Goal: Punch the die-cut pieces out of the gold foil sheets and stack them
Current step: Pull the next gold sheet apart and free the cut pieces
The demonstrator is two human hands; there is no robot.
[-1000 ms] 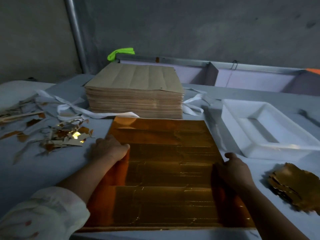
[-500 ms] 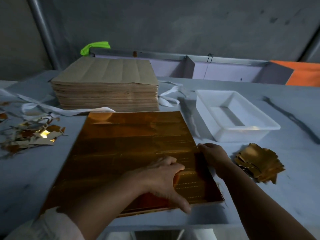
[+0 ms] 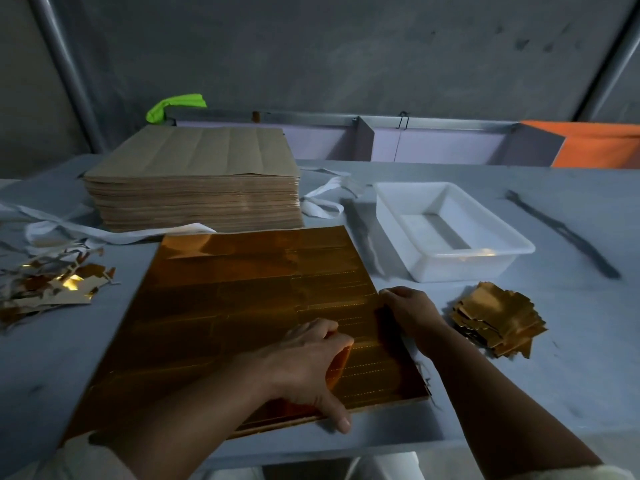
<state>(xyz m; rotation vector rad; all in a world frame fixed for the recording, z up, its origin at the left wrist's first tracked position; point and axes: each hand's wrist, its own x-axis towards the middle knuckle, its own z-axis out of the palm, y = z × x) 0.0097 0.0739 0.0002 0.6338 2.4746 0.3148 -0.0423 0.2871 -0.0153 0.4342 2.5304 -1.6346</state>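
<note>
A thin pile of gold foil sheets (image 3: pixel 235 303) lies flat on the grey table in front of me, its die-cut lines faintly visible. My left hand (image 3: pixel 308 362) rests on the pile's near right part, fingers bent on the foil and thumb over the front edge. My right hand (image 3: pixel 408 313) grips the pile's right edge, its fingertips hidden. A loose stack of punched gold pieces (image 3: pixel 498 322) sits on the table to the right of that hand.
A tall stack of brown-backed sheets (image 3: pixel 194 181) stands behind the foil. A white plastic tray (image 3: pixel 450 233) is at the right rear. Gold and white offcut scraps (image 3: pixel 52 285) and white straps litter the left side. The table's front edge is close to me.
My left hand has crossed from the pile's left side to its near right part. My right hand stays at the right edge. The view has shifted rightward.
</note>
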